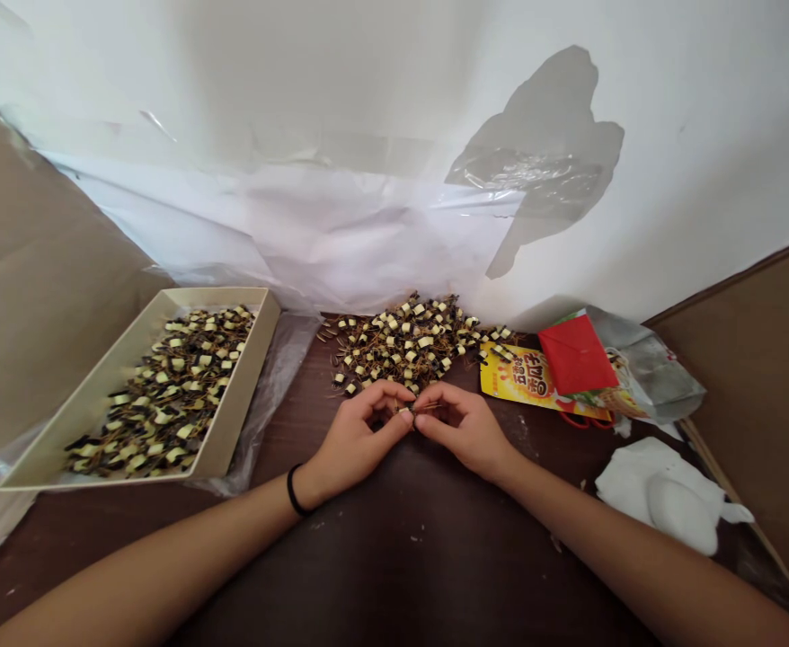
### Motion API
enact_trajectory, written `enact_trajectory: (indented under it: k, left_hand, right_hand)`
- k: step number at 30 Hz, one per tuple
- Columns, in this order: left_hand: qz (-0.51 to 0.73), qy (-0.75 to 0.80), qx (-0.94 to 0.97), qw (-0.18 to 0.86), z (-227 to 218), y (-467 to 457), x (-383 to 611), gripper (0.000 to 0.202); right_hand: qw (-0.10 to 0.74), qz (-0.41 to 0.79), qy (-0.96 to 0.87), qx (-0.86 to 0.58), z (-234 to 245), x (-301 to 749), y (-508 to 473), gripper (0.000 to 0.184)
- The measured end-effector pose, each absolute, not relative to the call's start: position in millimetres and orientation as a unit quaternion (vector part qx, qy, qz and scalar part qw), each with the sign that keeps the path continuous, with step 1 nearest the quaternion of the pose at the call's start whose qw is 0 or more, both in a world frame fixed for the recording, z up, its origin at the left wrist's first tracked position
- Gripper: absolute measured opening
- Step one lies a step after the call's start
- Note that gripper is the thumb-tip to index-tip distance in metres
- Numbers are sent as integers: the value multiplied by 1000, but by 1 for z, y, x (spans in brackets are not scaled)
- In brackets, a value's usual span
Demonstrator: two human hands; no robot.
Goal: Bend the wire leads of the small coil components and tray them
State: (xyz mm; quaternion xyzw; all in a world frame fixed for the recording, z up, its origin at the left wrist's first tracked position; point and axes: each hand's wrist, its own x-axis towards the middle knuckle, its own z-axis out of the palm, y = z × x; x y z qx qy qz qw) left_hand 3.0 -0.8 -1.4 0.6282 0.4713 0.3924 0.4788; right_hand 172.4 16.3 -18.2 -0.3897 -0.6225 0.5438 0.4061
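Both hands are working just on the near side of the loose pile (pixel 412 337) of small yellow-and-black parts. Left hand (pixel 349 438) is gripping one small component (pixel 409 409) between thumb and index, its other fingers curling under. Right hand (pixel 476 436) is pinching the same component from the opposite side; thin leads are showing between thumb and index. Exact contact is too small to tell. Fingertips are nearly meeting, knuckles are facing up, forearms are angling inward. A black band (pixel 293 490) is circling the left wrist.

Left of the pile, a shallow tray (pixel 238 395) is holding similar parts. Right of it, a yellow packet (pixel 517 384) and red packet (pixel 573 353) are overlapping on the tabletop (pixel 401 566); white crumpled material (pixel 651 490) is lying nearer.
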Motion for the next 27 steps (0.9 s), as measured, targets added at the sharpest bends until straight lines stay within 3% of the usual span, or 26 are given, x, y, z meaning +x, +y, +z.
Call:
enact_trajectory:
  k: [18, 27]
  left_hand:
    - [399, 445, 632, 493, -1, -2, 2, 18]
    - [406, 442, 610, 517, -3, -2, 2, 25]
  right_hand:
    - [385, 582, -608, -379, -10, 173, 16, 16]
    - [375, 531, -646, -401, -11, 171, 14, 16]
